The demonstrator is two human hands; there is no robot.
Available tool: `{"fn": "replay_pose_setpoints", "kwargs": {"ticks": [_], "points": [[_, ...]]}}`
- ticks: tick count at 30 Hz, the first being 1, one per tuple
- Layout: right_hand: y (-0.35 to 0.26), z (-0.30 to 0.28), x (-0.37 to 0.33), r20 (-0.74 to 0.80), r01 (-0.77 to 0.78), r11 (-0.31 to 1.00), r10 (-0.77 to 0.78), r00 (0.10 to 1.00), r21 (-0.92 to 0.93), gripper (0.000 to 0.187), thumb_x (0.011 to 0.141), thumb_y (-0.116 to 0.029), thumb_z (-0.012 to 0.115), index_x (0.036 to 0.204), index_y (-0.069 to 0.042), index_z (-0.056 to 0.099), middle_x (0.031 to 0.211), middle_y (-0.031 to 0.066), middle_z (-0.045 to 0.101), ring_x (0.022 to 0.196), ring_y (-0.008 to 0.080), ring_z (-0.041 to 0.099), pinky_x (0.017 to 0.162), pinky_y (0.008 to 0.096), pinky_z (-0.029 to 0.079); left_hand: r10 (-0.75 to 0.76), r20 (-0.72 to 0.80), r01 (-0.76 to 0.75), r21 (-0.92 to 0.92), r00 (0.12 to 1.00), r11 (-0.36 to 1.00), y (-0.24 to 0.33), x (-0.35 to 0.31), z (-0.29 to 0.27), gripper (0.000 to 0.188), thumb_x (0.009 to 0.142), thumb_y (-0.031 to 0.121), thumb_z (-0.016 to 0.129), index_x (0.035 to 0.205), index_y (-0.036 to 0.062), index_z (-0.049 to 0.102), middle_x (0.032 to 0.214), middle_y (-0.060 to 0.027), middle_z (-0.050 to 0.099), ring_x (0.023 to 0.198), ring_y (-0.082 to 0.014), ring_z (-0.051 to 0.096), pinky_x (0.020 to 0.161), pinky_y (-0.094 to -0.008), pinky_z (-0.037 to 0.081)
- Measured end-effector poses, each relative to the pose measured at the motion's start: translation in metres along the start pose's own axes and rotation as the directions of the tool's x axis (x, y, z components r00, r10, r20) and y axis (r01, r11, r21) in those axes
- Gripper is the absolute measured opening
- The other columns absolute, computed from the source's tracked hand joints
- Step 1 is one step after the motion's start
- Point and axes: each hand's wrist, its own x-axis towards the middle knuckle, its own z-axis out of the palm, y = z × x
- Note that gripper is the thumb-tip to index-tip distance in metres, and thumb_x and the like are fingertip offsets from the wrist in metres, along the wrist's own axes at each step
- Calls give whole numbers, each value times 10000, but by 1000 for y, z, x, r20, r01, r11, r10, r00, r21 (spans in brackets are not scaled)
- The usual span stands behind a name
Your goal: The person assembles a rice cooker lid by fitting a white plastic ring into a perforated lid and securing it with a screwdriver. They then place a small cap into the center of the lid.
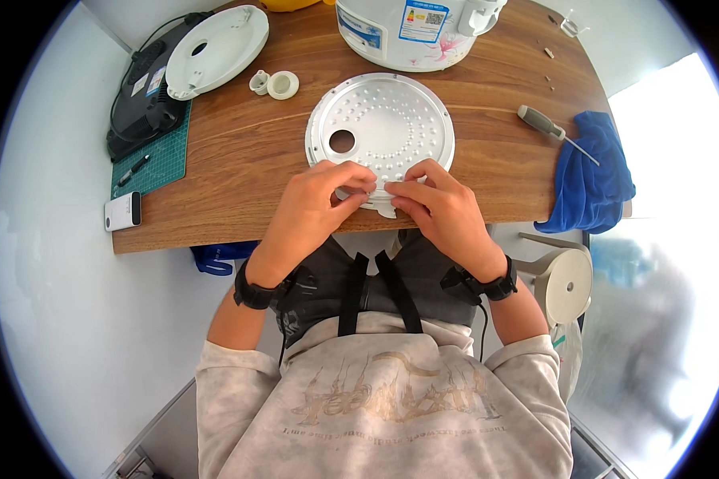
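- Your table (232,176) is brown wood with streaky grain.
- Beyond the disc stands a white, rounded appliance body (411,52) with pink flowers; the frame's top cuts it off.
- The silver metal disc (383,100) lies before you near the table's front edge, ringed with dimples (raised or sunken, hard to say) and pierced by a round hole; your hands cover part of its near rim.
- Soft blue cloth (587,176) drapes in folds over the right edge.
- Your left hand (319,195) curls at that rim, thumb and forefinger close together; you cannot tell whether they pinch anything.
- Your right hand (447,207) bends likewise beside it, its grip equally unclear.
- A pale, irregular tab (386,211) shows below your fingertips, partly hidden.
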Motion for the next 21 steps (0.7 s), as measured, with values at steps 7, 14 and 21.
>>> {"fn": "replay_pose_setpoints", "kwargs": {"ticks": [7,14,21], "points": [[0,-1,0,10,-12,1000,12,1000,-3,174,887,-95,784,1060,-103,797,991,63,622,748,269,685,642,405,549,52,-26,-51,53,998,997,-2,-3,1,189,909,66,771,1091,114,758,970,-88,685,876,-222,713,734,-323,601],[0,-1,0,14,-12,1000,13,1000,-13,187,879,-98,791,1066,-113,799,989,54,624,733,266,684,641,398,552,56,-52,-54,43,997,998,-5,-1,1,141,923,75,758,1062,95,745,946,-75,715,831,-205,702,704,-311,581],[1,0,-1,10,-13,1000,14,1000,-11,201,872,-96,797,1071,-122,798,995,50,624,726,263,685,639,391,553,56,-71,-53,44,996,998,-3,-1,3,136,923,69,761,1052,82,720,926,-61,723,814,-195,699,696,-309,573]]}}
